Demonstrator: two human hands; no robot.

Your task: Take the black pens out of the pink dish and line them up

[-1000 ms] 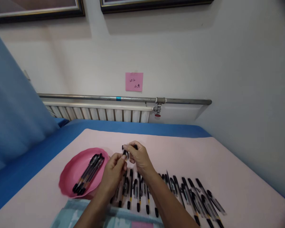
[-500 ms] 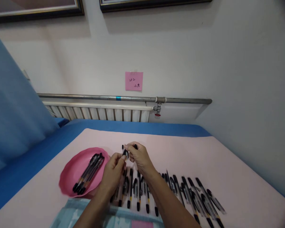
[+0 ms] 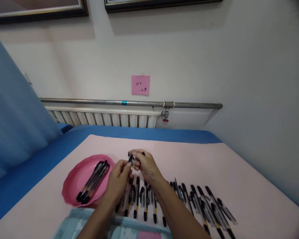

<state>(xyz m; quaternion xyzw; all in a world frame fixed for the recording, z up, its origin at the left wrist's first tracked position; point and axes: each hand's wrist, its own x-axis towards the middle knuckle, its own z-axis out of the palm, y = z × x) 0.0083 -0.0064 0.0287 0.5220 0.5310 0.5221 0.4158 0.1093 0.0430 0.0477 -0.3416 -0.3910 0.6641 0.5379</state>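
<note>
My left hand [image 3: 120,175] is closed, pinching a black pen [image 3: 130,158] between thumb and fingers above the pink sheet. My right hand [image 3: 146,165] is closed at the pen's upper end. Its thumb and forefinger touch the black part there. A small black tip [image 3: 143,153] shows behind the right hand's fingers; what it belongs to is hidden. Below and between my forearms lies a row of clear-barrelled pens [image 3: 136,196] with black ends, and loose pen caps [image 3: 142,196] lie among them. More pens [image 3: 215,212] and caps spread to the right of my right forearm.
A pink scalloped bowl [image 3: 69,181] stands to the left, with several capped pens [image 3: 93,182] in it. The pink sheet [image 3: 189,162] covers a blue surface [image 3: 149,132]. Light-blue patterned cloth [image 3: 74,219] lies at the front. A radiator [image 3: 109,119] runs along the wall behind.
My right hand's fingers have shifted slightly at the pen's upper end, and the pen is tilted a little differently. The bowl and the pens on the sheet have stayed put.
</note>
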